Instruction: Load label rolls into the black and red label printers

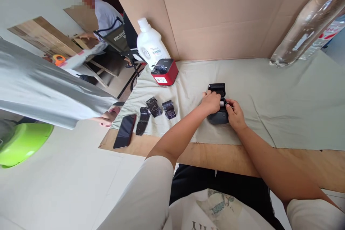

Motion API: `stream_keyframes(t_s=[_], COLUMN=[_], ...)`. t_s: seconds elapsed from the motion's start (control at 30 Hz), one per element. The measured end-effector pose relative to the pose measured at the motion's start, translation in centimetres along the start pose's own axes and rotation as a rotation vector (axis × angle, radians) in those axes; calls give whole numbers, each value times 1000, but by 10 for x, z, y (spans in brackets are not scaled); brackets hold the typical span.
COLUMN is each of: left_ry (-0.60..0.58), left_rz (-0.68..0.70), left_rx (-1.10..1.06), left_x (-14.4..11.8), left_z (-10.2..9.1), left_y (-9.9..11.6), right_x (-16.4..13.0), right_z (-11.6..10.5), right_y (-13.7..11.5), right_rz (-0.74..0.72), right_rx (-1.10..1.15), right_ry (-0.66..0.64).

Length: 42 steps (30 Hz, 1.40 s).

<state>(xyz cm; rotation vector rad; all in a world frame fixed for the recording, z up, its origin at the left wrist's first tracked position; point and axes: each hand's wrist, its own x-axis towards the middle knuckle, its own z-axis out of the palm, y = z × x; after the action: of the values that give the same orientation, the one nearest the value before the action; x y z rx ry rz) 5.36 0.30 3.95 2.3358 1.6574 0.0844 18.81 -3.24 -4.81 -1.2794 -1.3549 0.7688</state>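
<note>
— What's off to your left?

— A person's grey sleeve (51, 90) reaches in over a lime-green plastic bowl (21, 143). On the tabletop (221, 158), a black smartphone (124, 131) lies face up at the edge of the pale beige cloth (283, 93), and just beside it are three black crinkled wrappers (155, 111). Behind those stand a small red box-shaped printer (165, 72) and a white plastic jug (151, 43), against a brown cardboard wall (215, 14).

— And the thing you're working on?

— A small black rounded plastic label printer (219, 109) sits on the cloth near the middle of the tabletop, in front of me. Its lid is swung up at the back, and a bit of white shows in the open bay.

— Your hands?

— My left hand (211, 102) rests over the printer's left side, fingers curled onto the opening. My right hand (235, 114) grips the right side, thumb and forefinger pinched at the bay; what they pinch I cannot tell.

— Farther right?

— A clear plastic bottle (309, 25) leans against the cardboard.
</note>
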Motion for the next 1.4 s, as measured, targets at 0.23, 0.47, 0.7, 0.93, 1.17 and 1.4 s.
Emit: stream_keyframes(t_s=[0.23,0.47,0.7,0.93,1.17,1.4], left_ry=[-29,62,284,276,170,378], left_rz=[107,22,42,0,-290,-314], left_rx=[11,-238,-639,-888,-578,-342], left_x=[-4,-15,-30,-86,-179,-169], left_z=[-8,-7,-1,-28,-22,-19], left_y=[-1,-9,-32,-77,-167,-188], right_x=[2,0,-3,-6,-14,-29], right_z=[-1,-3,0,-4,-2,-6], right_y=[2,3,2,-7,-13,-38], right_rz=[-12,-15,-26,-196,-179,-83], right_rx=[-24,-17,-22,-113,-301,-546], right_ry=[-6,-28,-103,-200,-240,-149])
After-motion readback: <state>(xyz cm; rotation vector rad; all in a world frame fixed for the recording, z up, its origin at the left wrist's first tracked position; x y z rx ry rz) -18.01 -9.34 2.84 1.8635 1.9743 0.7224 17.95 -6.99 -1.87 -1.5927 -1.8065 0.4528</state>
